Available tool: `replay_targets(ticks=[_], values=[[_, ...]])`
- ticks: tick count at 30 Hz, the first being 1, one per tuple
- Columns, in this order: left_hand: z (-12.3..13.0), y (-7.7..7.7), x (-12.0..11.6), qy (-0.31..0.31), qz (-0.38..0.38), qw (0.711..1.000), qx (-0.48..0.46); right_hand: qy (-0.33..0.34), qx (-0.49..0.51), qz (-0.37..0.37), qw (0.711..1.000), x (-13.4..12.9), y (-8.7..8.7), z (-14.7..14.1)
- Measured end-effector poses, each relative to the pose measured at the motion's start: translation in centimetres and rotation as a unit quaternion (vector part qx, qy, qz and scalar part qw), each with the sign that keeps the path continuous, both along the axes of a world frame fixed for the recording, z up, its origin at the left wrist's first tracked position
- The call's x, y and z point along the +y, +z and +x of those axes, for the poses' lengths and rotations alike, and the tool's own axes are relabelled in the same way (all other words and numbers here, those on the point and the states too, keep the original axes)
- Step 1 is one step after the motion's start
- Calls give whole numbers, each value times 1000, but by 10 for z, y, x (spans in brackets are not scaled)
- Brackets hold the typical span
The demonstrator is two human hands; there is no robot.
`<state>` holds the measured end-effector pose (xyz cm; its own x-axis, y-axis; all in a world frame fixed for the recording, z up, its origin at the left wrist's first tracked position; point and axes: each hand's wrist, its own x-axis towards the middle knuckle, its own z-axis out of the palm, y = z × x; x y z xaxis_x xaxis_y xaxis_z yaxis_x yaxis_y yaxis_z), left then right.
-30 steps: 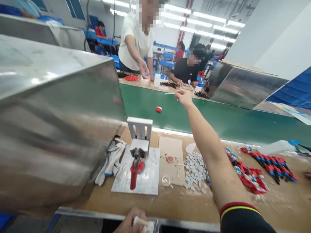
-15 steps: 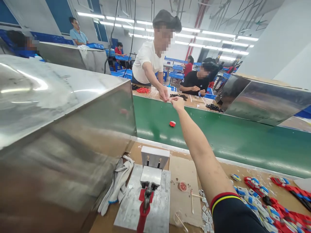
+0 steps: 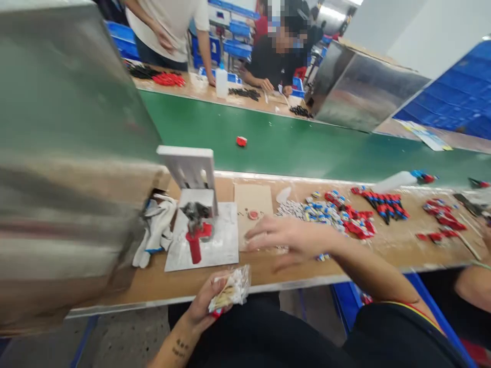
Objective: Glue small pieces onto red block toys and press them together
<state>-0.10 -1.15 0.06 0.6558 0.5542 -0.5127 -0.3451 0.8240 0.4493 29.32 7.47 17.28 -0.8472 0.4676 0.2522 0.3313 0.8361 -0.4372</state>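
Observation:
My left hand (image 3: 207,301), low in front of my lap, is closed around a clear plastic bag of cotton swabs (image 3: 230,290). A bit of something red shows under the bag; its kind is hidden. My right hand (image 3: 289,237) hovers with fingers stretched over the cardboard sheet (image 3: 253,197), slightly blurred, and I see nothing in it. Near its fingertips lies a small round dish of red stuff (image 3: 253,215). Left of the sheet stands a hand press with a red handle (image 3: 195,249) on a metal plate (image 3: 226,230).
White gloves (image 3: 157,225) lie beside a big metal box (image 3: 76,179) at left. Small blue, white and red parts (image 3: 326,212) are heaped at right. A red piece (image 3: 241,141) rests on the green belt (image 3: 307,148). Co-workers stand or sit across it; another person's arm (image 3: 475,286) is at right.
My right hand has drawn back from a co-worker's hand across the belt to above the cardboard. My left hand with the swab bag has come into view. The view has tipped down.

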Motion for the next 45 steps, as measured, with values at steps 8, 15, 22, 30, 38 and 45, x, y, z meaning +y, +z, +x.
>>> replay_targets(ticks=[8,15,22,30,38,45], values=[[69,28,-10,-95,64,992,-62,-166,89,57,980,-131,-86,25],[49,35,-9,21,53,995,-76,-654,-28,98,749,-27,-76,157],[36,36,-15,138,167,976,7,-605,-95,18,790,9,-93,151],[34,32,-19,131,463,876,35,-339,117,66,931,-150,-81,8],[20,45,-18,87,561,821,67,-303,251,20,919,-157,-104,-71],[13,49,-11,64,554,825,95,-305,287,-7,908,-156,-106,-80]])
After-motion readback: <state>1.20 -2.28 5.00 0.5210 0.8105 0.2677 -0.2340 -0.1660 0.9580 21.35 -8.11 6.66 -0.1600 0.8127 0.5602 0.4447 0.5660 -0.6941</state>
